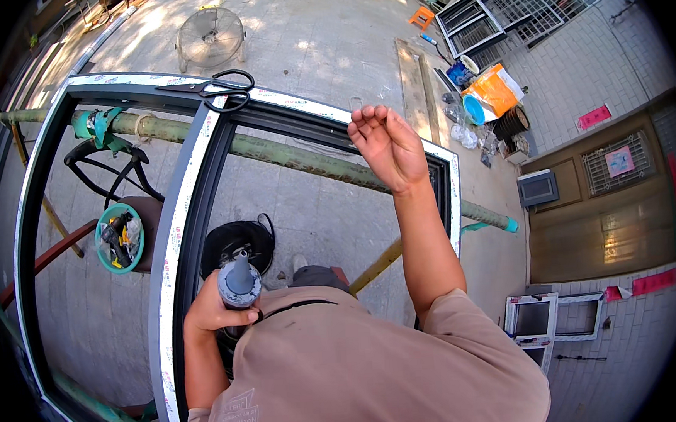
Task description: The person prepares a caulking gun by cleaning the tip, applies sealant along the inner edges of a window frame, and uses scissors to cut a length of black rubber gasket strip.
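My left hand is wrapped round a sealant tube with a grey cone nozzle pointing up, close to my body. My right hand is raised above the far bar of a dark window frame, palm showing. Its fingers are curled together, and a small clear piece shows at the fingertips, too faint to name. Strips of white printed film cover the frame's faces. Black-handled scissors lie across its far bar, where the middle bar meets it.
Green poles support the frame. Beneath it are a teal basin of tools on a stool and a black coil. A floor fan stands beyond. Buckets, bags and an orange sack line the right wall, near a door.
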Demonstrator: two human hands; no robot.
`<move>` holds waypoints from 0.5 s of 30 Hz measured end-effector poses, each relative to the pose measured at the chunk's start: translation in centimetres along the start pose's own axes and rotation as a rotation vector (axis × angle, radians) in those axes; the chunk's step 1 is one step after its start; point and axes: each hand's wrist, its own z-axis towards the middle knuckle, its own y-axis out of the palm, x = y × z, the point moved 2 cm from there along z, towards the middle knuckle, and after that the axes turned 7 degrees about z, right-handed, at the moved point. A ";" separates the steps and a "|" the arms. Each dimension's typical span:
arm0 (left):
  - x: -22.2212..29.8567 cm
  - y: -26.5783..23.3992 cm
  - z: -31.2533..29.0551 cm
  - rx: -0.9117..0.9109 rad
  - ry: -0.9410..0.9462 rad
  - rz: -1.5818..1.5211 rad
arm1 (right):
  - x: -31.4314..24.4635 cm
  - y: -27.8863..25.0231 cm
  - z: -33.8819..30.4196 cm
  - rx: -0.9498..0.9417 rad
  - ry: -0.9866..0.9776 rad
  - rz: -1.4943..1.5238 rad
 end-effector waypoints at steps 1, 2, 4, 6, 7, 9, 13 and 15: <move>0.3 0.2 0.1 0.014 -0.008 -0.029 | -0.2 -0.1 -0.6 -0.008 -0.005 0.010; 0.6 0.5 0.2 0.027 -0.015 -0.058 | -0.6 -0.3 -1.1 -0.016 -0.010 0.019; 0.7 1.0 0.6 0.069 -0.030 -0.093 | -1.5 -0.4 -2.0 -0.020 -0.022 0.009; 0.2 1.3 1.0 0.075 -0.040 -0.086 | -4.0 -0.5 -3.3 0.028 -0.066 -0.174; -0.1 1.3 1.0 0.072 -0.054 -0.079 | -5.4 -0.6 -4.3 0.065 -0.090 -0.259; -0.7 1.6 0.7 0.093 -0.050 -0.093 | -10.0 -0.9 -6.3 0.198 -0.192 -0.486; -1.7 1.6 1.0 0.084 -0.048 -0.133 | -20.2 -6.5 -12.4 0.657 -0.350 -0.995; -2.2 1.7 1.5 0.101 -0.068 -0.148 | -24.2 -10.9 -16.5 0.984 -0.206 -1.342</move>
